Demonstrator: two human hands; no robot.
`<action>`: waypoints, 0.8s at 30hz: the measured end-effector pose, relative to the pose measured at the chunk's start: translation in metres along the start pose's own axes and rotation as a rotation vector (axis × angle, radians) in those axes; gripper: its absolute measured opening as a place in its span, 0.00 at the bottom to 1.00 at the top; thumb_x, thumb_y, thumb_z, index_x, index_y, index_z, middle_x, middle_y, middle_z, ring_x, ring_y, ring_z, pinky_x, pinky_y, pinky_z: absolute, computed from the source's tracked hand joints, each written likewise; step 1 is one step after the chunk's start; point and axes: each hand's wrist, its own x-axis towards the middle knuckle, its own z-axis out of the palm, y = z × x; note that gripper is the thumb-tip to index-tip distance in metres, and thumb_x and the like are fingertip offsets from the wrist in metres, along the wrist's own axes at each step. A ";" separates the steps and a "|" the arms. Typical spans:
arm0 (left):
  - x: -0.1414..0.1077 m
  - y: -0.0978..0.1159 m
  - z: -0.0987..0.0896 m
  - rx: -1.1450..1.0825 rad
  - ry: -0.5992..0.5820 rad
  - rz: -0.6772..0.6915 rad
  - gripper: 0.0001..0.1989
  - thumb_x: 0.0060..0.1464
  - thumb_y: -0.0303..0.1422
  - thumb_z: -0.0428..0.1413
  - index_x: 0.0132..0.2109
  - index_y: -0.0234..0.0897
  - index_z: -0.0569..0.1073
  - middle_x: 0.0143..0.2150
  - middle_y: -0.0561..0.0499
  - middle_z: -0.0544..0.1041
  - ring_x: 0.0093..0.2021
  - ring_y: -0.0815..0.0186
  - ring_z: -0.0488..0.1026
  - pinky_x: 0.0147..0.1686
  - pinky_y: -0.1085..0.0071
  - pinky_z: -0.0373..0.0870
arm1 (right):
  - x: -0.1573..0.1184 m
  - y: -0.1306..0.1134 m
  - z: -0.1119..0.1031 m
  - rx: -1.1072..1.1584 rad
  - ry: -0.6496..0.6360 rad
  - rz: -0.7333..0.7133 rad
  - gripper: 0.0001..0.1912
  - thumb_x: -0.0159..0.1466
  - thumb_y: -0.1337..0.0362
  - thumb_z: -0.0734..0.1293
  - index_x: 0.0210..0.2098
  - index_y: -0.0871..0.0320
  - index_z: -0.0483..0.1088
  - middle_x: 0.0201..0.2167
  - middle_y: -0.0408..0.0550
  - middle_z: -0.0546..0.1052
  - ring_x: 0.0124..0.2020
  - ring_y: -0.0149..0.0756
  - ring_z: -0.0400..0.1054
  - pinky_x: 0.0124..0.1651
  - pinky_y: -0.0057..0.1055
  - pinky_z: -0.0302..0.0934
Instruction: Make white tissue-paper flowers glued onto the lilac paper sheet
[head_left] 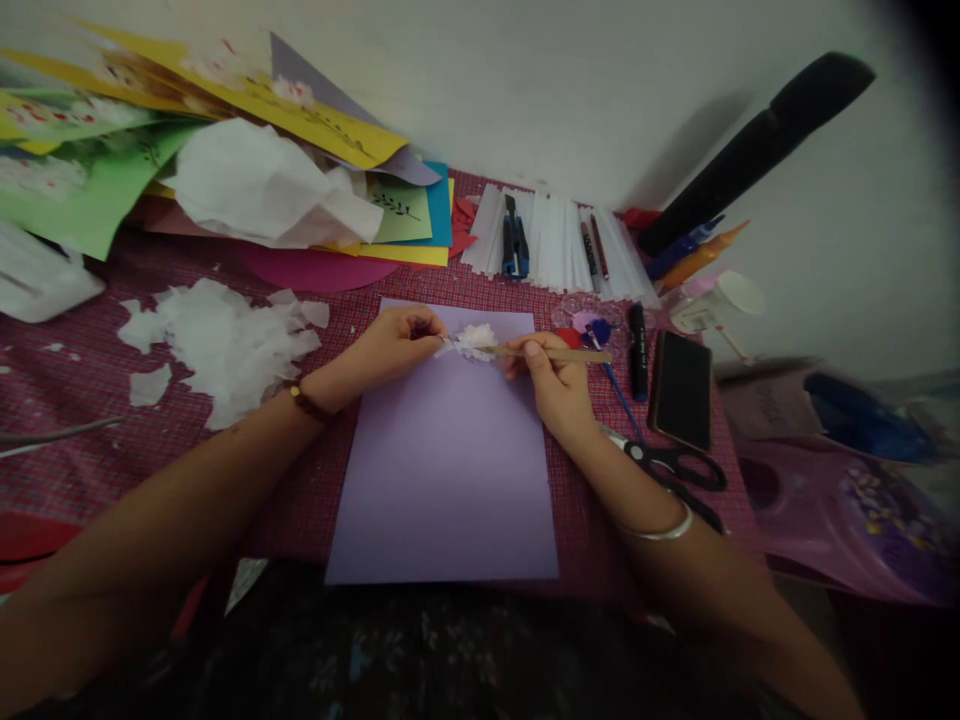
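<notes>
A sheet of purple paper (450, 470) lies on the table before me. Near its top edge is a small cluster of crumpled white paper (475, 341), like a ruffled flower. My left hand (409, 345) is closed in a pinch at the cluster's left side, with a bit of white paper at the fingertips. From the right, my right hand (551, 385) grips a thin tan stick (577, 354), its tip touching the cluster. Whether the stick is a plain stick or tweezers cannot be made out.
Left are white paper pieces (217, 345) and a stack of coloured cards (330, 120). Glue sticks (551, 240) and a blue-black cutter (514, 240) lie behind. On the right are a marker (637, 350), a phone (681, 390), scissors (675, 465) and a paper cup (720, 300).
</notes>
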 end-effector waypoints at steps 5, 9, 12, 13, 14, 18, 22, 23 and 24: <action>-0.001 -0.001 0.001 -0.043 -0.019 -0.057 0.06 0.48 0.32 0.55 0.30 0.33 0.73 0.26 0.53 0.71 0.25 0.72 0.64 0.24 0.75 0.59 | -0.003 0.000 -0.001 -0.021 -0.046 0.003 0.18 0.67 0.47 0.63 0.35 0.55 0.70 0.26 0.44 0.75 0.29 0.35 0.71 0.35 0.35 0.68; 0.002 -0.007 0.003 -0.084 -0.015 -0.042 0.07 0.49 0.34 0.55 0.32 0.34 0.73 0.28 0.52 0.72 0.26 0.71 0.66 0.25 0.75 0.60 | -0.002 0.002 0.001 -0.045 -0.046 -0.012 0.18 0.67 0.47 0.62 0.36 0.55 0.70 0.27 0.45 0.75 0.28 0.34 0.70 0.34 0.34 0.67; 0.005 -0.011 0.006 -0.165 0.042 -0.061 0.08 0.47 0.31 0.57 0.37 0.35 0.71 0.26 0.56 0.70 0.24 0.73 0.63 0.23 0.76 0.57 | 0.000 0.003 0.003 -0.068 -0.054 -0.004 0.18 0.67 0.46 0.62 0.36 0.54 0.70 0.28 0.45 0.75 0.28 0.34 0.70 0.34 0.34 0.67; 0.006 -0.012 0.006 -0.183 0.063 -0.072 0.09 0.46 0.30 0.58 0.37 0.36 0.70 0.25 0.57 0.69 0.23 0.74 0.62 0.22 0.76 0.57 | 0.001 0.003 0.003 -0.074 -0.058 -0.004 0.18 0.67 0.46 0.62 0.36 0.54 0.70 0.28 0.45 0.76 0.28 0.34 0.70 0.34 0.34 0.67; 0.006 -0.012 0.006 -0.190 0.074 -0.080 0.09 0.46 0.30 0.58 0.37 0.36 0.69 0.25 0.57 0.68 0.22 0.74 0.62 0.22 0.76 0.56 | 0.001 0.003 0.003 -0.074 -0.059 -0.005 0.18 0.67 0.46 0.62 0.36 0.54 0.70 0.29 0.45 0.76 0.28 0.34 0.70 0.34 0.34 0.67; 0.006 -0.011 0.004 -0.146 0.040 -0.073 0.05 0.46 0.30 0.58 0.30 0.35 0.69 0.24 0.56 0.67 0.23 0.74 0.61 0.23 0.75 0.56 | 0.000 0.001 0.002 -0.047 -0.001 -0.026 0.17 0.67 0.47 0.62 0.37 0.54 0.70 0.29 0.45 0.75 0.27 0.34 0.70 0.33 0.34 0.67; 0.004 -0.010 0.002 -0.099 0.025 -0.040 0.05 0.47 0.31 0.58 0.28 0.35 0.69 0.23 0.56 0.67 0.23 0.73 0.61 0.24 0.74 0.56 | -0.006 -0.001 0.001 -0.076 -0.002 -0.042 0.17 0.68 0.47 0.60 0.37 0.53 0.69 0.30 0.46 0.74 0.28 0.35 0.70 0.34 0.35 0.67; 0.004 -0.010 0.002 -0.090 0.028 -0.031 0.05 0.47 0.32 0.58 0.28 0.35 0.69 0.23 0.56 0.67 0.23 0.73 0.61 0.24 0.74 0.57 | -0.007 -0.001 0.000 -0.100 -0.027 -0.048 0.17 0.69 0.48 0.60 0.37 0.53 0.70 0.30 0.45 0.75 0.29 0.35 0.70 0.35 0.35 0.67; 0.005 -0.010 0.003 -0.084 0.033 -0.024 0.05 0.47 0.32 0.58 0.28 0.35 0.70 0.23 0.56 0.67 0.23 0.73 0.61 0.24 0.74 0.57 | -0.008 -0.001 0.000 -0.127 -0.053 -0.059 0.16 0.69 0.48 0.60 0.37 0.54 0.70 0.30 0.45 0.75 0.30 0.35 0.70 0.35 0.34 0.66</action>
